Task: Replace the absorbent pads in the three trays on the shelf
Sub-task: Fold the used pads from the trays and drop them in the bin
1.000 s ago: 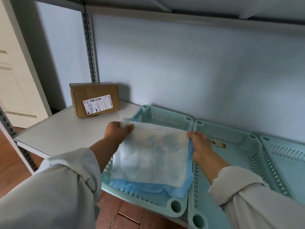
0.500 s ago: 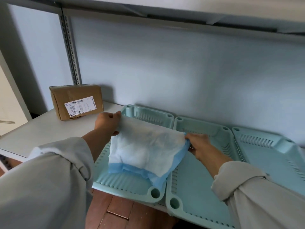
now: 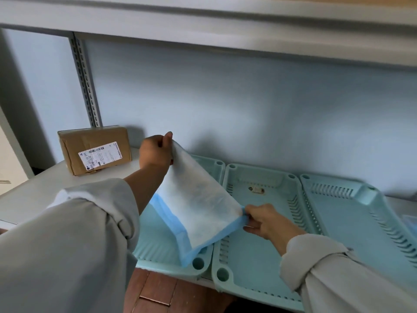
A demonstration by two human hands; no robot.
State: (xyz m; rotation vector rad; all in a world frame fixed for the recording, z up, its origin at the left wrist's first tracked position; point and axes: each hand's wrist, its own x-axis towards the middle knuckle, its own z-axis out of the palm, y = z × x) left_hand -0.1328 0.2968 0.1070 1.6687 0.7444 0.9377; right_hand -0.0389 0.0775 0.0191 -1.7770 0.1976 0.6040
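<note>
- The person's left hand [image 3: 155, 152] pinches the far corner of an absorbent pad [image 3: 198, 204], white on its face with a blue border, and holds that corner raised above the left tray [image 3: 158, 249].
- The right hand [image 3: 262, 220] pinches the pad's opposite corner, low and nearer the viewer, over the rim between the left tray and the middle tray [image 3: 259, 245].
- The pad hangs tilted between the two hands, its lower blue edge reaching the left tray's near right corner; it lies flat in no tray.
- The middle tray and the right tray [image 3: 352, 218] show bare floors, with no pad in either.
- Whether this pad is a used one coming out or a fresh one going in cannot be told, so the task looks early or midway: no tray visibly holds a settled pad.
- A taped cardboard box [image 3: 94, 150] with a shipping label stands on the shelf [image 3: 33, 193], far left of the trays.
</note>
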